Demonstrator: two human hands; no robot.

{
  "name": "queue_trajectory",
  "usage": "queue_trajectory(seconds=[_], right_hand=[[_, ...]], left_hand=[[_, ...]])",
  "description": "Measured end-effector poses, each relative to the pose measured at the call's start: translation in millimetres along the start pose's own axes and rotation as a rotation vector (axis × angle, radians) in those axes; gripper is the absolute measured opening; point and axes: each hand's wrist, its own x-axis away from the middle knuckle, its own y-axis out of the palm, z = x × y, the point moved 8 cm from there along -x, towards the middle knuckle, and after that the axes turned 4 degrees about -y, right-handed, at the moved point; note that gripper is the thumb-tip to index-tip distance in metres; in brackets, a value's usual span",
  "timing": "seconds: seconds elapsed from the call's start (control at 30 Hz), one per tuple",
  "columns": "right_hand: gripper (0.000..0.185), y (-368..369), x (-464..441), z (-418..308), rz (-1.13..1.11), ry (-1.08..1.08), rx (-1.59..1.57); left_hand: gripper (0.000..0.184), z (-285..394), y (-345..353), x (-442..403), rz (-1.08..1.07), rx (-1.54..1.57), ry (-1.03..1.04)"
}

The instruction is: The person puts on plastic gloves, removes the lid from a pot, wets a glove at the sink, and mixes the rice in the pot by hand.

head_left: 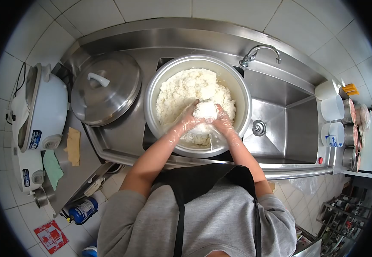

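A large round metal pot [151, 103] full of cooked white rice [186, 85] stands in front of me. Both hands wear clear plastic gloves and are inside the pot, low over the rice. My left hand [189, 118] and my right hand [223, 121] curl around a clump of rice [206, 109] from either side. The loose glove plastic hangs wrinkled at the wrists. The undersides of the fingers are hidden behind the clump.
A round metal lid [113, 96] lies to the left, near white rice cookers [49, 111]. On the right is a steel sink [275, 141] under a curved faucet [260, 50]. White containers [332, 108] line its far right edge. A blue fire extinguisher [83, 210] stands low left.
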Motion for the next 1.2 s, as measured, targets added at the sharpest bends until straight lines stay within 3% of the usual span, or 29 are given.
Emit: queue_trajectory(seconds=[0.1,0.17,0.27,0.3,0.4,0.5,0.6,0.67,0.77,0.83,0.9,0.97,1.07,1.2], right_hand=[[0.076,-1,-2,-12,-0.062,0.028,0.184],[0.078,-4,-4,-15,-0.066,0.0,0.315],[0.071,1,5,-37,-0.185,-0.072,-0.394],[0.072,-1,6,-38,-0.179,-0.008,-0.481],[0.072,1,12,-50,-0.133,0.117,-0.704],[0.068,9,7,-58,-0.149,0.117,-0.613],[0.052,11,7,-69,-0.134,0.041,-0.457],[0.042,8,3,-58,-0.127,0.045,-0.392],[0.043,9,6,-65,-0.17,-0.011,-0.391],[0.042,3,2,-67,-0.188,-0.116,-0.217],[0.041,2,3,-65,-0.196,-0.142,-0.266],[0.039,6,10,-71,-0.199,-0.091,-0.537],[0.038,-3,2,-57,-0.082,-0.101,-0.252],[0.038,-7,-1,-64,-0.051,-0.152,-0.16]], left_hand=[[0.069,42,4,6,-0.166,0.016,-0.025],[0.073,17,10,-2,-0.269,0.083,-0.229],[0.073,-1,12,5,-0.365,0.209,-0.473],[0.073,-3,13,9,-0.388,0.256,-0.545],[0.071,-22,23,5,-0.369,0.78,-0.635],[0.078,-1,31,7,-0.373,0.788,-0.492],[0.073,-30,29,-6,-0.387,0.69,-0.508],[0.067,-1,23,8,-0.359,0.609,-0.532],[0.06,32,17,25,-0.335,0.52,-0.575],[0.054,36,21,28,-0.326,0.568,-0.564],[0.047,41,31,27,-0.312,0.711,-0.509],[0.045,53,34,24,-0.266,0.651,-0.473],[0.043,49,36,10,-0.211,0.589,-0.384],[0.045,72,31,13,-0.243,0.595,-0.24]])
